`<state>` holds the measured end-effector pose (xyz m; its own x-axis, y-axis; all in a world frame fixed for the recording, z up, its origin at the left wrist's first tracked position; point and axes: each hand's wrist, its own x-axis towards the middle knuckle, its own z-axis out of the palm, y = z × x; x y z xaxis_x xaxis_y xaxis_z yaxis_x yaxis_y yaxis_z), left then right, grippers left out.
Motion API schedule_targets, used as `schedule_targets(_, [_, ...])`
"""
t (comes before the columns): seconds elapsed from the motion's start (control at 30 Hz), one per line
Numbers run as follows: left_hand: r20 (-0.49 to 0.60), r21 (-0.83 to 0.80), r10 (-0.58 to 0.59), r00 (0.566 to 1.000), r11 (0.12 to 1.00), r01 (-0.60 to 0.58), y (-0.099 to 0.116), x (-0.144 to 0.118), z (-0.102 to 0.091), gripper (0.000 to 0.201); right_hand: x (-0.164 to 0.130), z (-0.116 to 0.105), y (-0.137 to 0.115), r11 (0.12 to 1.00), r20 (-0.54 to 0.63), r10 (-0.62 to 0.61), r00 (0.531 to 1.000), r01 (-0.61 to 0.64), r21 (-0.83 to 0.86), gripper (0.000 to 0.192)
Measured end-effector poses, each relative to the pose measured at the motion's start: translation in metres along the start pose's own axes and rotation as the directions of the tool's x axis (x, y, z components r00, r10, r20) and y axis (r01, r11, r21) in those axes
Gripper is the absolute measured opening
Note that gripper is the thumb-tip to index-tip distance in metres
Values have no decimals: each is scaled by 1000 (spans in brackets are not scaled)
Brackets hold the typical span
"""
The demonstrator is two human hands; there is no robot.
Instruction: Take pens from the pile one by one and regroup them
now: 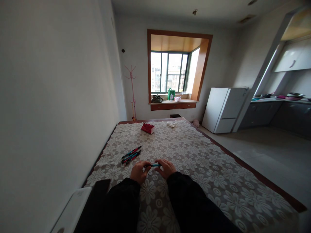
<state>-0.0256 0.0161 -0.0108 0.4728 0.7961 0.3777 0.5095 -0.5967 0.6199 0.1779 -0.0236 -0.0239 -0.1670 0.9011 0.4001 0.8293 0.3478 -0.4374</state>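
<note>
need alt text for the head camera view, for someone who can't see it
Both hands, left hand and right hand, hold a small blue pen between them over a floral lace tablecloth. More pens lie to the left; a red packet sits farther back.

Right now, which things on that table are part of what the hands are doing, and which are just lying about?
In hand:
- pen, held between left hand and right hand
- bundle of pens, beside the left hand

Lying about:
- red packet, far end of the table
- small white object, near it
</note>
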Motion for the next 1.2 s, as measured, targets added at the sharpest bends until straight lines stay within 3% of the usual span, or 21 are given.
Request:
schedule_targets(0.2, [-1,-23,-1,1000,1000,1,0,1,0,20,0,2,1,993,29,71,997,-68,-94,16])
schedule_targets(0.37, [-10,-38,-9,1000,999,9,0,1,-1,19,0,1,4,999,5,33,999,-33,-3,25])
schedule_targets(0.47, [-17,-39,-1,1000,999,0,-1,1,-1,18,1,-1,5,998,3,46,999,-46,-46,12])
schedule_targets(0.8, [-30,-21,-9,1000,1000,9,-3,2,-1,18,2,-10,15,997,39,64,997,-63,-35,22])
schedule_targets(0.9, [-45,-42,-34,998,999,32,-3,2,-2,18,2,-9,19,998,20,49,999,-50,39,19])
schedule_targets(1.07, [-66,-113,-82,994,991,74,-4,3,-2,21,1,-8,21,995,41,102,994,-103,14,14])
schedule_targets(1.2, [-93,-290,-184,978,945,151,-6,5,-1,29,1,-7,22,996,115,78,990,-82,25,33])
